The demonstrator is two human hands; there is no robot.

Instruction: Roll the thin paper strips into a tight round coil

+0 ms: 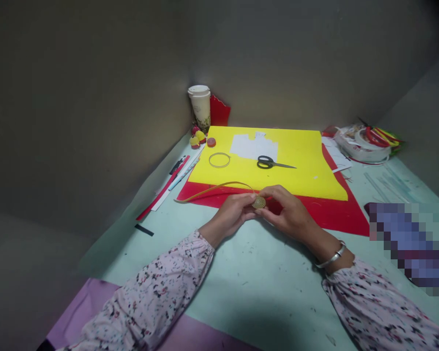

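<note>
A small round gold-coloured coil (pixel 258 202) is held between my two hands, over the near edge of the red sheet. My left hand (pixel 237 209) pinches its left side with thumb and fingers. On the right, my right hand (pixel 287 212) grips its edge between thumb and forefinger. A thin gold strip (pixel 214 187) runs from the coil in an arc to the left, its far end low over the table. Beyond the hands, black-handled scissors (pixel 274 164) and a loose ring of strip (pixel 219 160) lie on yellow sheets (pixel 303 180).
White paper (pixel 249 146) lies on the yellow sheets. A lidded cup (pixel 200 107) and small red-and-yellow pieces (pixel 195 141) stand at the back left. Red and white strips (pixel 161 195) lie left. A clear container of coloured strips (pixel 368 144) sits back right; a pixelated object (pixel 409 243) is right.
</note>
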